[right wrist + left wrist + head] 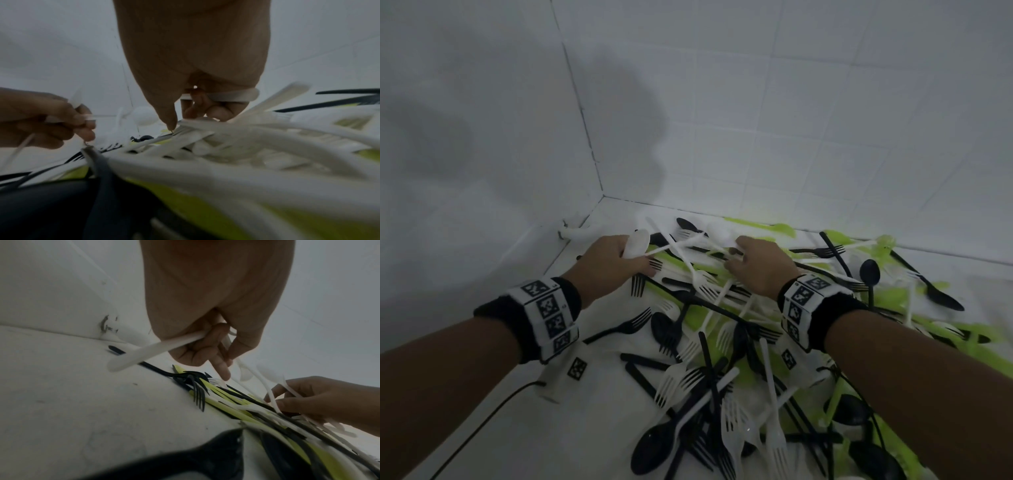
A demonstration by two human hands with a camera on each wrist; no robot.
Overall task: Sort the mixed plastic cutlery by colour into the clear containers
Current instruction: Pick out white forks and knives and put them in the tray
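Note:
A tangled heap of black, white and lime-green plastic cutlery (722,342) covers the white tiled floor. My left hand (616,260) is at the heap's far left edge and grips white pieces: a white spoon (636,243) sticks out above the fingers, and a white handle (152,350) crosses the palm. My right hand (760,263) is over the heap's far middle, fingers curled round a white handle (230,95), with its fingertips down among other white cutlery (205,129). No clear container shows in any view.
White tiled walls meet in a corner (602,195) just beyond the hands. A black cable (482,421) runs along the floor at lower left. Bare floor (571,428) lies left of the heap. Green pieces (893,301) crowd the right side.

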